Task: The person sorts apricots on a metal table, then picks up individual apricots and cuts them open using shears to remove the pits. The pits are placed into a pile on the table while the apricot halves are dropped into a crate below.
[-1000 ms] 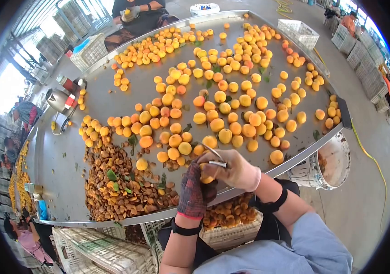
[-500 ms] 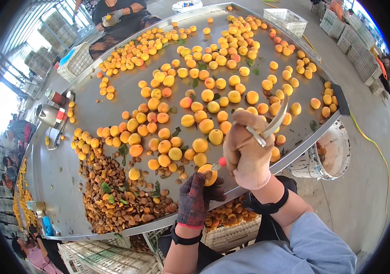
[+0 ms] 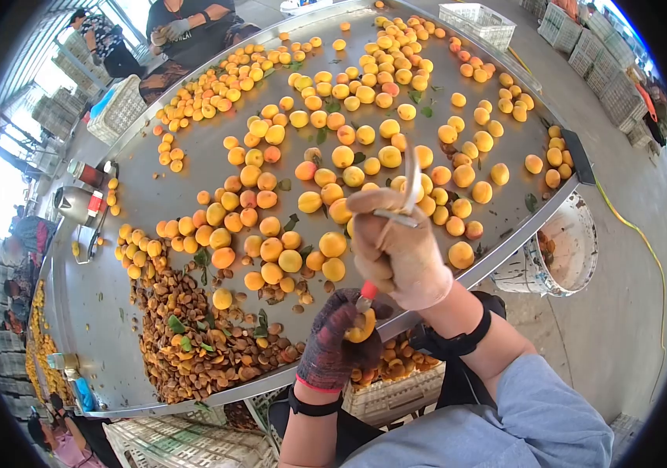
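My left hand (image 3: 339, 335), in a dark knitted glove, holds a cut apricot (image 3: 361, 327) at the table's near edge. My right hand (image 3: 400, 253), in a pale glove, is closed around a tool with a curved metal part (image 3: 411, 183) sticking up above the fist. A red tip (image 3: 368, 290) shows below the right fist, and a metal end beneath it meets the apricot. Whole apricots (image 3: 333, 246) are spread over the metal table beyond my hands. A heap of brown pits (image 3: 193, 343) with some green leaves lies left of my left hand.
A white crate (image 3: 396, 398) with apricot pieces stands under the near edge. A stained white bucket (image 3: 571, 253) is at the right. Across the table a person (image 3: 185, 31) has both hands together. A kettle (image 3: 76, 196) stands on the left side.
My right hand has moved slightly left, and the curved metal part is more upright. The red tip is nearer my left hand, and the apricot has turned and sits lower.
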